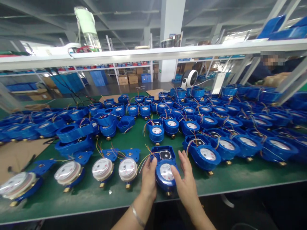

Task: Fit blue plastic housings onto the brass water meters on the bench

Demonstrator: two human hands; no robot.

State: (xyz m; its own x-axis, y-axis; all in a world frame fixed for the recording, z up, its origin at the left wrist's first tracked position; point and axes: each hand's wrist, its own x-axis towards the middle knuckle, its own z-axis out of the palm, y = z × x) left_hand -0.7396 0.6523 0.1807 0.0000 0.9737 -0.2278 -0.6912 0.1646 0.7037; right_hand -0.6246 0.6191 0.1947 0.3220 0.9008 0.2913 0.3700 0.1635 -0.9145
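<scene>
In front of me on the green bench is a blue water meter (165, 182) with a round white dial, a brass fitting at its near end and a black part in its box-shaped far end. Thin coloured wires come out of its left side. My left hand (148, 177) grips the meter's left edge, fingers curled against the housing. On the other side, my right hand (188, 180) has its fingers stretched apart, with the thumb over the dial's right edge. Just left stands a meter without the tall housing (128, 169); to the right is another housed meter (207, 155).
Many blue meters (227, 145) with loose wires crowd the bench (83, 204). Stacked empty blue housings (74, 132) stand at the left. A white shelf (134, 55) crosses above, and a small white fan (190, 77) stands behind. Another person is at the far right.
</scene>
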